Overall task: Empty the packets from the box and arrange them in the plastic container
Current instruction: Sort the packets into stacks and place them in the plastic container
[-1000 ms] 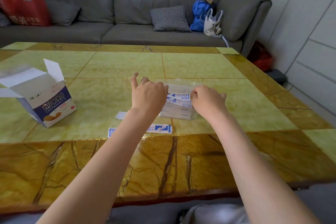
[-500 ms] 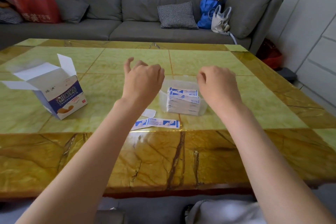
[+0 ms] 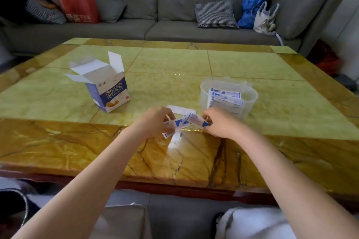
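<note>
A blue and white cardboard box [image 3: 108, 93] stands on the table with its top flaps open. To its right sits a clear plastic container [image 3: 250, 99] with a stack of white and blue packets [image 3: 225, 99] inside. In front of the container, near the table's brown border, my left hand [image 3: 155, 122] and my right hand [image 3: 219, 122] both pinch loose white and blue packets [image 3: 186, 122], blurred by motion. A white slip [image 3: 178, 109] lies flat just behind the hands.
The table [image 3: 174, 64] is green marble with a brown marble border, and its near edge is close to my lap. A grey sofa [image 3: 174, 6] with cushions and bags stands behind the table.
Both hands have left the container and dropped to the loose packets at the table's front, taking hold of them. The view has shifted left, so the box and the container appear further right.
</note>
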`<state>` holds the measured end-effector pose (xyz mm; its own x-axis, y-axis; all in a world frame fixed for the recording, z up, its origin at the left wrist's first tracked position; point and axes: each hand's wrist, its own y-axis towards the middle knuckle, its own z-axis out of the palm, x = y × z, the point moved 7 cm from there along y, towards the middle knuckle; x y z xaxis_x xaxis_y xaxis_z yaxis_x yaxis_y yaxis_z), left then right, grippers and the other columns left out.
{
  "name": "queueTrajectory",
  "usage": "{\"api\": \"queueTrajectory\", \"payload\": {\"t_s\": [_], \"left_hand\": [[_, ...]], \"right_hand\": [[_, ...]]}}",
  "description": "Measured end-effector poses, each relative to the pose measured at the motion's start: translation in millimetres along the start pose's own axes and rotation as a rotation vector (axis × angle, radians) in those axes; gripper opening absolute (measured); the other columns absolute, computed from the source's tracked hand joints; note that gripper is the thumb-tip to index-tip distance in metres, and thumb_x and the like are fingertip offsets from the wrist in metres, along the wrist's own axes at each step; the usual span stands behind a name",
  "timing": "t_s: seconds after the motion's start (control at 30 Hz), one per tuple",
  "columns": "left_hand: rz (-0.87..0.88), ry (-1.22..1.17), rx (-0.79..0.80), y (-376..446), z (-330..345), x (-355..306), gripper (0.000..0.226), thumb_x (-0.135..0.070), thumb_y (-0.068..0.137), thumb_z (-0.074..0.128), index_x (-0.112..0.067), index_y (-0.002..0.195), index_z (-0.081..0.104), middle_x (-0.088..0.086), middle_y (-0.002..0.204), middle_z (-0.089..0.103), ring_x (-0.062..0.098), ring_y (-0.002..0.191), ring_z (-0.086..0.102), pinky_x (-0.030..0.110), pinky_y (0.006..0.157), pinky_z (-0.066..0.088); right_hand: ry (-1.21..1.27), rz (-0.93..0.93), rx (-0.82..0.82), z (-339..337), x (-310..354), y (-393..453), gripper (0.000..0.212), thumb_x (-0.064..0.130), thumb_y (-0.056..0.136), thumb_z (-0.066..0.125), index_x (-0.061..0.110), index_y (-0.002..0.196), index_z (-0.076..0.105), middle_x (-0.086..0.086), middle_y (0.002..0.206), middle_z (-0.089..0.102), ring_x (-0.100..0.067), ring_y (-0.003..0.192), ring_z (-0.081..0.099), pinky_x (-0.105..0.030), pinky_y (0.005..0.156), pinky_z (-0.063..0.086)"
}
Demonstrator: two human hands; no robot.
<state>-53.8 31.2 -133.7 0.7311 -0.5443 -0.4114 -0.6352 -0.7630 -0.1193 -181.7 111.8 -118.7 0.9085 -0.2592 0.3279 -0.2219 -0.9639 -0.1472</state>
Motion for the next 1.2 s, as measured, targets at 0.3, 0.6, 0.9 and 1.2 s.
{"api": "queueTrajectory", "payload": {"t_s": [0.3,0.6,0.9,1.2], "left_hand": [[-0.129,-0.504,-0.027,-11.0,-16.1,30.2,0.019,-0.024,0.09,0.058,-0.013,0.102,0.066,0.001,0.087,0.066,0.016,0.079,0.058,0.023,0.065,0.047],[-0.2,-0.789,-0.022,-18.7,-14.8,31.2,0.007,-0.019,0.087,0.062,-0.013,0.09,0.062,0.004,0.087,0.066,0.011,0.072,0.061,0.012,0.054,0.05],[-0.125,-1.13,-0.149,-17.1,-23.8,15.7,0.007,-0.016,0.087,0.061,-0.012,0.094,0.06,-0.001,0.086,0.066,0.008,0.073,0.061,0.017,0.065,0.052],[-0.288,-0.952,-0.33,-24.4,-34.0,57.9,0.021,-0.01,0.093,0.05,-0.003,0.112,0.054,0.014,0.097,0.069,0.013,0.073,0.067,0.026,0.066,0.057]], "right_hand": [[1.066,0.087,-0.039,-7.5,10.3,4.4,0.016,0.009,0.094,0.05,0.001,0.08,0.052,-0.013,0.064,0.055,-0.008,0.04,0.053,-0.015,0.037,0.037],[1.641,0.047,-0.201,-13.2,31.5,8.7,0.015,-0.004,0.089,0.049,-0.006,0.076,0.056,-0.02,0.074,0.067,-0.021,0.064,0.067,-0.022,0.063,0.058],[0.679,-0.019,-0.094,10.3,56.1,14.2,0.029,0.035,0.09,0.055,0.01,0.081,0.066,-0.006,0.079,0.066,-0.02,0.072,0.061,-0.033,0.067,0.049],[-0.077,-0.139,-0.172,28.9,51.6,36.1,0.026,0.024,0.093,0.047,0.01,0.115,0.052,-0.007,0.123,0.053,-0.027,0.117,0.044,-0.036,0.094,0.038]]}}
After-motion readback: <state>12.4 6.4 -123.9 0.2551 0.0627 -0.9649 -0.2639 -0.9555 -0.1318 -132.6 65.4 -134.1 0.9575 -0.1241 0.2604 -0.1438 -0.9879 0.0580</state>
